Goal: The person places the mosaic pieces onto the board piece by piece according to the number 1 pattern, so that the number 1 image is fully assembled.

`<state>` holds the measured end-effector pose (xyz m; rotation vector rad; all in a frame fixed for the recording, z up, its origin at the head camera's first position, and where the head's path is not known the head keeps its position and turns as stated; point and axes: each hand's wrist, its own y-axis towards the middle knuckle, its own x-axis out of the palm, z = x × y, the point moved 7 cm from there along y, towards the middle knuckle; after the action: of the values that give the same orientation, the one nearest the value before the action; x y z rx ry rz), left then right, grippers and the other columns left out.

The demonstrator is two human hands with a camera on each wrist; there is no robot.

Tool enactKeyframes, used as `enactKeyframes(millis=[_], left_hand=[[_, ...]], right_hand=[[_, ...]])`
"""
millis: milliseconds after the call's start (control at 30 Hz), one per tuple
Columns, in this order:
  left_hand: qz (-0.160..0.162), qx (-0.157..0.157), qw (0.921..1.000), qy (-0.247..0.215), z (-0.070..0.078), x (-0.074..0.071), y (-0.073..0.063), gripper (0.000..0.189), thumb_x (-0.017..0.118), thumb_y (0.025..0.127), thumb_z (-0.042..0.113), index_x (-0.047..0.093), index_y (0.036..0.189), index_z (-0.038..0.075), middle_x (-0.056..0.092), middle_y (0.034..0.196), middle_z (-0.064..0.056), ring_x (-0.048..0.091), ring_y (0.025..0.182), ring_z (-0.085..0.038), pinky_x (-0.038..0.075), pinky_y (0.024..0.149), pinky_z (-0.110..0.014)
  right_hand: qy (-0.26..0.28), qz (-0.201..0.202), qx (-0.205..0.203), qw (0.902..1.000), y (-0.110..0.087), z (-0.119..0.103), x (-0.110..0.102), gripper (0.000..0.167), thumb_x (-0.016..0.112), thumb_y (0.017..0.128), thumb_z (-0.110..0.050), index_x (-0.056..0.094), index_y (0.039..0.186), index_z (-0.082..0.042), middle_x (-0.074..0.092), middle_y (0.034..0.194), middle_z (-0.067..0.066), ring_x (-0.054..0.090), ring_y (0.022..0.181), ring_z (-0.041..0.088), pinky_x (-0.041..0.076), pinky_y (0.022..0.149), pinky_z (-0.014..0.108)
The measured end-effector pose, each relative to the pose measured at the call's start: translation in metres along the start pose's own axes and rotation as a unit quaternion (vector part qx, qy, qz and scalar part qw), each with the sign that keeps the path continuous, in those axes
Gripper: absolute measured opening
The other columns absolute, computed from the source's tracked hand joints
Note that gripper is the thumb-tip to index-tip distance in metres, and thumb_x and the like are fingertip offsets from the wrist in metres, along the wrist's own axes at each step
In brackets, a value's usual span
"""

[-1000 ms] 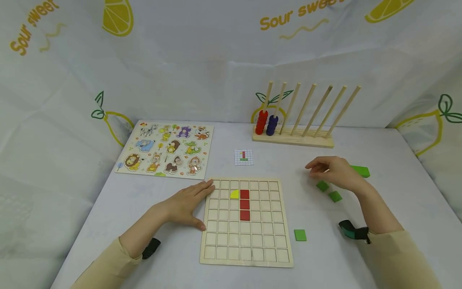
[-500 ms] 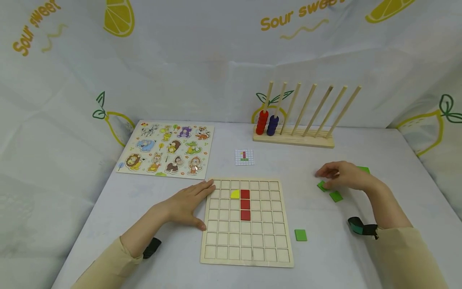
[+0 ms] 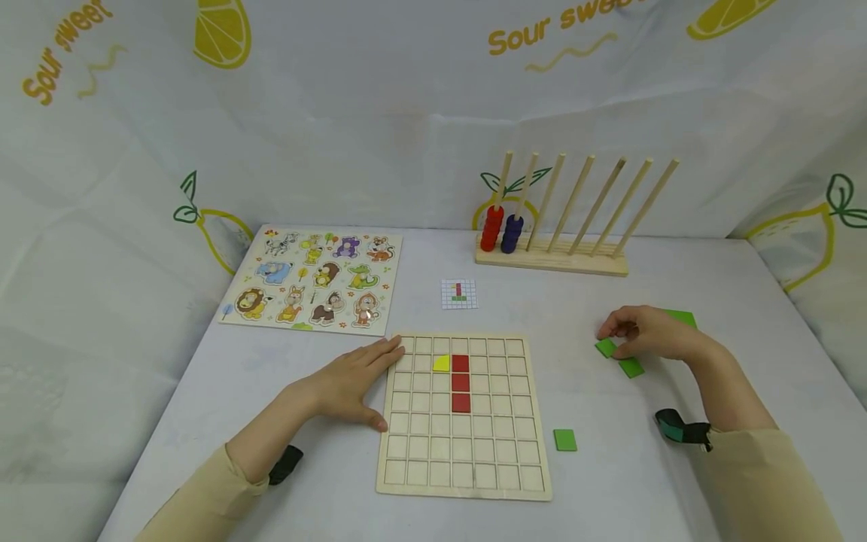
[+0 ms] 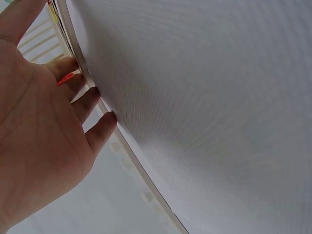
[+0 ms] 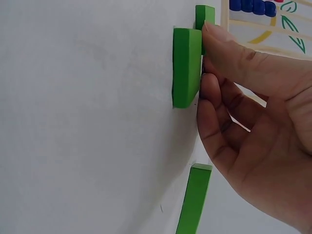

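Three green tiles (image 3: 565, 440) and one green block (image 3: 680, 318) are lying on the worktop (image 3: 325, 489), right of the board (image 3: 506, 452). From the head view I'm watching the right hand (image 3: 646, 333) bending its fingers over the far tile (image 3: 604, 346), with the middle tile (image 3: 631, 367) lying near its thumb. These loose pieces are sitting on that side, I'd guess, for its easy reach. The left hand (image 3: 352, 382) is lying spread, fingers and thumb apart, its tips touching the board's left edge; I'm reading that as steadying, so the board isn't sliding. Three red tiles (image 3: 460, 383) and a yellow piece (image 3: 441, 364) are resting in cells whose ridges are probably keeping them lined up. A gridded card (image 3: 459, 294) is lying just beyond, presumably placed for easy viewing.

From the left wrist view, I'm seeing fingertips (image 4: 102, 131) apparently meeting the board's thin edge, gripping nothing.

From the right wrist view, the thumb is overlapping the far tile and the other fingers are curling; I'm not managing to tell whether they're clamped on it.

Compared with the head frame a second ago, the right hand is sitting further right, its thumb now overlapping the far tile. The left hand and board are showing no clear change.
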<state>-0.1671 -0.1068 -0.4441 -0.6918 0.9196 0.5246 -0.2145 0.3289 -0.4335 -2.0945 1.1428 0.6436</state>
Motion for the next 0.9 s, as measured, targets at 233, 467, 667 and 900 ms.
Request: enactKeyframes(millis=[233,467,667,900], left_hand=[[-0.001,-0.003,1.0,0.002,0.0,0.0,0.001,0.113,0.081,0.073,0.054,0.021,0.158,0.011,0.011,0.169,-0.007,0.019,0.154,-0.035,0.027,0.121,-0.059],[-0.002,-0.002,1.0,0.004,0.0,0.0,0.001,0.113,0.081,0.073,0.054,0.021,0.158,0.01,0.012,0.169,-0.008,0.02,0.154,-0.036,0.027,0.121,-0.059],[-0.001,-0.001,1.0,0.004,-0.001,0.001,0.001,0.113,0.081,0.073,0.054,0.021,0.158,0.01,0.012,0.169,-0.008,0.02,0.154,-0.036,0.028,0.121,-0.059],[-0.002,-0.002,1.0,0.003,-0.001,0.0,0.0,0.112,0.081,0.073,0.054,0.022,0.158,0.011,0.012,0.169,-0.007,0.019,0.154,-0.036,0.027,0.122,-0.058]], right_hand=[[-0.014,0.006,0.004,0.9999,0.001,-0.002,-0.001,0.023,0.08,0.078,-0.01,0.064,0.094,-0.007,0.064,0.094,0.006,0.054,0.086,0.008,0.047,0.074,0.019],[-0.033,0.02,0.014,0.9992,0.0,-0.002,-0.002,0.024,0.082,0.076,-0.012,0.062,0.09,-0.008,0.063,0.089,0.004,0.053,0.08,0.005,0.046,0.07,0.02],[-0.037,0.038,0.015,0.9985,0.0,-0.008,-0.005,0.021,0.081,0.077,-0.01,0.063,0.087,-0.007,0.063,0.082,0.001,0.051,0.072,0.003,0.045,0.064,0.02],[-0.025,0.067,-0.04,0.9966,0.009,-0.053,0.012,0.02,0.077,0.084,-0.01,0.071,0.103,-0.013,0.069,0.096,0.003,0.056,0.081,0.002,0.049,0.069,0.018]])
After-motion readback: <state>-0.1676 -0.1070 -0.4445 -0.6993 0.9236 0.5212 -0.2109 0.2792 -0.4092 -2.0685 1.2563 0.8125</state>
